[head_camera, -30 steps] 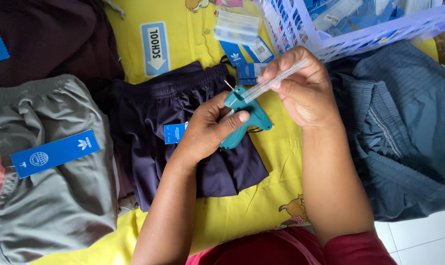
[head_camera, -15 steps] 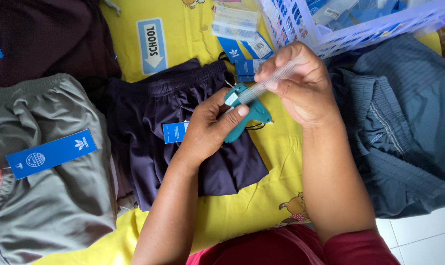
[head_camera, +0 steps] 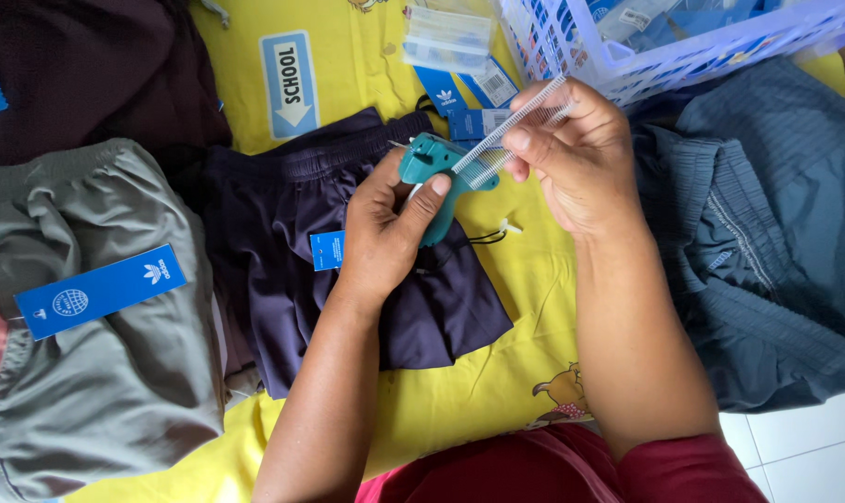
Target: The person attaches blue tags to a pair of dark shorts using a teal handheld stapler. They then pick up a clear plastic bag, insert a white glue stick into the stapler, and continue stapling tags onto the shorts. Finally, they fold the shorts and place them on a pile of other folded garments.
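The left hand (head_camera: 385, 233) is gripping a teal plastic tagging gun (head_camera: 438, 172) while the right hand (head_camera: 581, 154) is pinching a white comb-like strip of plastic fasteners (head_camera: 520, 126) against its top — seemingly not yet seated — above dark navy shorts (head_camera: 292, 242) already wearing a small blue tag (head_camera: 327, 250), beside tagged grey shorts (head_camera: 96, 373).

Two hands are at work: the left hand (head_camera: 380, 237) and the right hand (head_camera: 576, 154). There is one teal tagging gun (head_camera: 432, 172) and one white strip of plastic fasteners (head_camera: 520, 126). Four garments lie about: one grey (head_camera: 96, 373), one dark purple (head_camera: 283, 261), one maroon (head_camera: 87, 74), one blue-grey (head_camera: 767, 242). One white plastic basket (head_camera: 683, 51) is there. One large blue hang tag (head_camera: 101, 292) and one small blue tag (head_camera: 327, 250) show on garments; loose tags by the basket are too overlapped to count.
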